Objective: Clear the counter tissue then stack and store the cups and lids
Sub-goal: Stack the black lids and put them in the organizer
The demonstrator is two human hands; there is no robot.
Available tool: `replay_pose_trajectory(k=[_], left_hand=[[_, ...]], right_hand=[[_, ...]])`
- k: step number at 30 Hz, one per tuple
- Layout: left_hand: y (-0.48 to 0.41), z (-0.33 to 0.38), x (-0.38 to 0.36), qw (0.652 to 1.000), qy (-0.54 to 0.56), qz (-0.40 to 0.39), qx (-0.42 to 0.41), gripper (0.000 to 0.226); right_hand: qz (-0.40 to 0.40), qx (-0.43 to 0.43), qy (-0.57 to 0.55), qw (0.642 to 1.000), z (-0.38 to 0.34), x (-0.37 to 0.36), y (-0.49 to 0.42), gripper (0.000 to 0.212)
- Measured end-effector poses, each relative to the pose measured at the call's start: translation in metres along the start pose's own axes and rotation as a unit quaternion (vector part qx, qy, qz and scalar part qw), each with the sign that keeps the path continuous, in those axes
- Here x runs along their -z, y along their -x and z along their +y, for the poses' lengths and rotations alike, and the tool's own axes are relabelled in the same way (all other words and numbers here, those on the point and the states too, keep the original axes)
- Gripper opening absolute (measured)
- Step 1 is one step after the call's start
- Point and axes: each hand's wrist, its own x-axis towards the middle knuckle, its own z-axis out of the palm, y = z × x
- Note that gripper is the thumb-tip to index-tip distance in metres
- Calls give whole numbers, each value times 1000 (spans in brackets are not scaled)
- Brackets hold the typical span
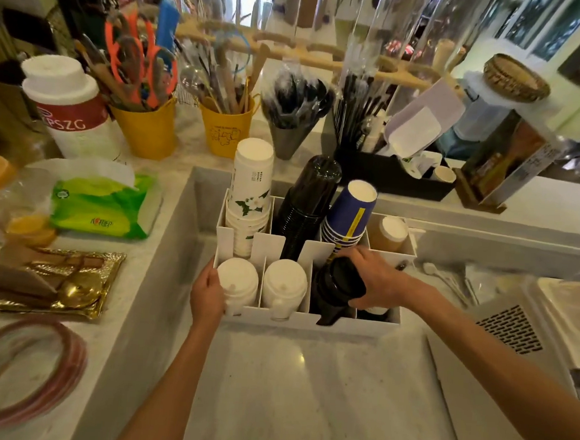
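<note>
A white divided organizer stands on the lower marble counter. Its back row holds a white flowered cup stack, a black cup stack, a blue cup stack and a brown cup. Two white lid stacks fill the front left slots. My right hand grips a stack of black lids in the third front slot. My left hand holds the organizer's left front corner.
A green tissue pack lies on the raised left counter, beside a gold tray and red rings. Yellow utensil buckets and a black straw holder stand behind. A vented metal surface is at right.
</note>
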Motion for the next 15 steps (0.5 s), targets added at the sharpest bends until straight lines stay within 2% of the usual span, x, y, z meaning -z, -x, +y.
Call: replay_pose_trajectory(k=[4, 15], left_hand=[[4, -8, 4, 998, 54, -36, -25, 42], [-4, -24, 4, 997, 33, -60, -44, 44]], right_hand=[[-2, 40, 15, 999, 0, -9, -8, 92], [-24, 47, 41, 998, 3, -23, -24, 89]])
